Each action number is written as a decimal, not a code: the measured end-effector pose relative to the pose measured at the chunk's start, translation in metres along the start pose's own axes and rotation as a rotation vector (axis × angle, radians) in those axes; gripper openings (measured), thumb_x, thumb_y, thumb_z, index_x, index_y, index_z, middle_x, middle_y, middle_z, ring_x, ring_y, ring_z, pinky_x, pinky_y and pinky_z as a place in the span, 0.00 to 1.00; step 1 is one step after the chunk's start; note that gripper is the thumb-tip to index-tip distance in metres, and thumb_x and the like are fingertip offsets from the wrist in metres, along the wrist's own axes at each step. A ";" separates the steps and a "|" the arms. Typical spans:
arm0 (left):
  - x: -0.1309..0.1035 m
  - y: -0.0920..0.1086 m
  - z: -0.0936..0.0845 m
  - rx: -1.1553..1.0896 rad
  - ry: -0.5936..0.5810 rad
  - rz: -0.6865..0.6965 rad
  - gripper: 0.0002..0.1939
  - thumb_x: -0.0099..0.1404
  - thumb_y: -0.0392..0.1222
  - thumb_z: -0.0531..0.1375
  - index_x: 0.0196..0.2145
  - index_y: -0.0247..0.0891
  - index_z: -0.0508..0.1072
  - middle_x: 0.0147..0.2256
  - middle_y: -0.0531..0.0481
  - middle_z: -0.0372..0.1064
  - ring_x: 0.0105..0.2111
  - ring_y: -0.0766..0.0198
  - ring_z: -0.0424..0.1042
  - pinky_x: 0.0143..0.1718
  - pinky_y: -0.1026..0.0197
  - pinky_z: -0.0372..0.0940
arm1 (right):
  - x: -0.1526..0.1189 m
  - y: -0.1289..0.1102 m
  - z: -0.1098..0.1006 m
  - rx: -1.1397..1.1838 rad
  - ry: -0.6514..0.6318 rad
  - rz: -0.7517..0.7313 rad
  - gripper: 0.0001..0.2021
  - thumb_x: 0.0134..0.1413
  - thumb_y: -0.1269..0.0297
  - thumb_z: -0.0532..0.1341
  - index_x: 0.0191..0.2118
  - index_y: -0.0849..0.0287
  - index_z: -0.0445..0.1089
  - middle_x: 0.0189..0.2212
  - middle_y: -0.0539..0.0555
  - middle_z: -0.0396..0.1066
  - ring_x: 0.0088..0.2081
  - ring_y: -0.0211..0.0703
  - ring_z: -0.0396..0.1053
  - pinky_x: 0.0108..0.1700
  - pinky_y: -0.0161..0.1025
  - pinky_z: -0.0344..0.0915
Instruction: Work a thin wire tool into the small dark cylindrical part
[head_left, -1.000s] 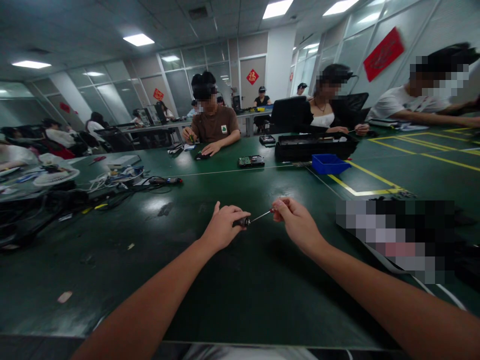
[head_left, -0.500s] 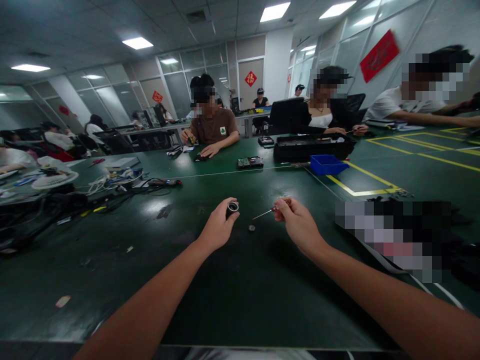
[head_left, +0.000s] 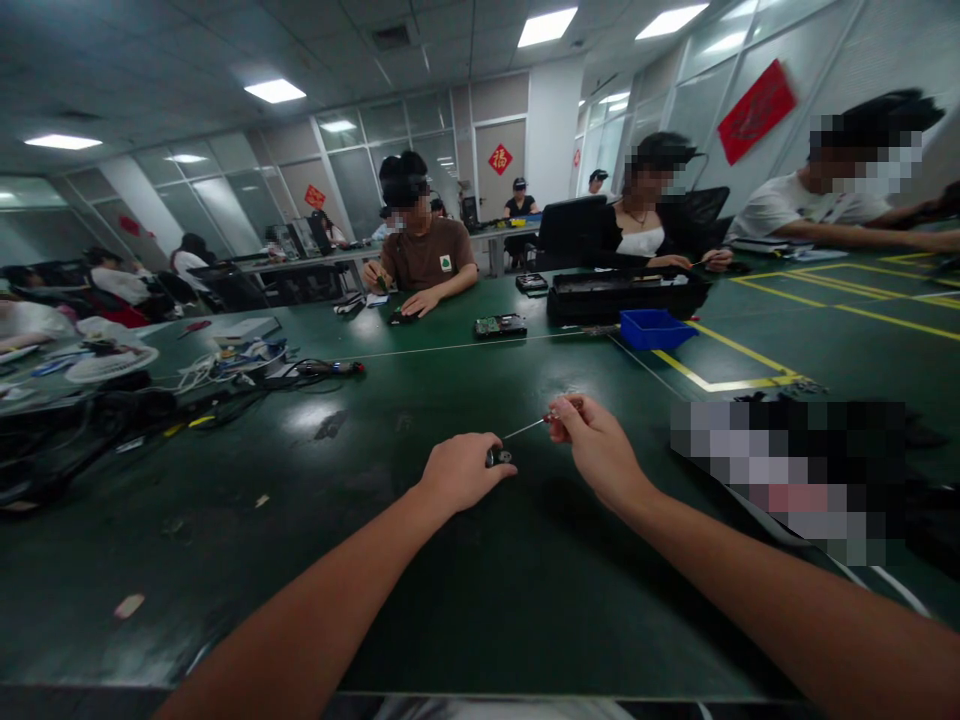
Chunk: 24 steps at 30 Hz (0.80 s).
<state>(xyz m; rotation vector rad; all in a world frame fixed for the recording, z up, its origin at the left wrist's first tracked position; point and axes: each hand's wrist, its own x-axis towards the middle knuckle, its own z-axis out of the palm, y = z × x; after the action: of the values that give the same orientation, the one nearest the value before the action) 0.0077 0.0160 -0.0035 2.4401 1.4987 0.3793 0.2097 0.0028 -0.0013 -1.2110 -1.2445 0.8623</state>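
Note:
My left hand (head_left: pixel 466 470) is closed around a small black cylindrical part (head_left: pixel 491 457), mostly hidden by the fingers. Right at its thumb and fingertips is a small round grey disc (head_left: pixel 505 457); whether the hand touches it or only reaches over it, I cannot tell. My right hand (head_left: pixel 589 435) grips a thin screwdriver (head_left: pixel 525 430) by its reddish handle. The shaft points left and slightly down, its tip close to my left knuckles.
On the green table (head_left: pixel 420 610), cables (head_left: pixel 217 400) and parts clutter the left. Ahead lie a hard drive (head_left: pixel 500 325), a blue tray (head_left: pixel 656 329) and a long black housing (head_left: pixel 628 295). A blurred-out item (head_left: pixel 780 480) lies right. Co-workers sit across the table.
My left hand has moved right and down with the black cylindrical part, from beside the grey disc onto it. The part's open end has turned from view. My right hand stays put with the screwdriver.

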 end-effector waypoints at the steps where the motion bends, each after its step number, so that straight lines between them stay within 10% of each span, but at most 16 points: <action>1: 0.001 0.000 0.001 0.004 -0.006 0.016 0.16 0.63 0.57 0.62 0.43 0.45 0.76 0.41 0.49 0.75 0.41 0.52 0.72 0.37 0.56 0.64 | 0.000 0.000 0.000 0.003 -0.001 -0.003 0.14 0.60 0.49 0.57 0.36 0.56 0.69 0.27 0.50 0.69 0.30 0.42 0.67 0.36 0.43 0.64; 14: 0.005 -0.029 -0.016 -0.405 0.185 -0.105 0.12 0.64 0.50 0.61 0.40 0.42 0.77 0.41 0.47 0.74 0.41 0.57 0.72 0.42 0.57 0.65 | -0.002 -0.006 -0.001 -0.005 -0.030 0.032 0.14 0.61 0.51 0.57 0.37 0.55 0.69 0.29 0.51 0.70 0.31 0.43 0.68 0.37 0.43 0.64; 24: 0.013 -0.051 -0.029 -0.885 0.299 -0.272 0.18 0.61 0.51 0.61 0.44 0.38 0.76 0.37 0.45 0.74 0.25 0.69 0.65 0.24 0.67 0.56 | -0.001 -0.001 0.000 -0.002 -0.050 0.012 0.14 0.62 0.51 0.56 0.36 0.56 0.69 0.28 0.51 0.69 0.31 0.42 0.67 0.36 0.43 0.63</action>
<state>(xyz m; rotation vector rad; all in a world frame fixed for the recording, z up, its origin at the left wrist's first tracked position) -0.0387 0.0516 0.0069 1.5136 1.3272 1.1019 0.2094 0.0018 -0.0003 -1.2055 -1.2796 0.9049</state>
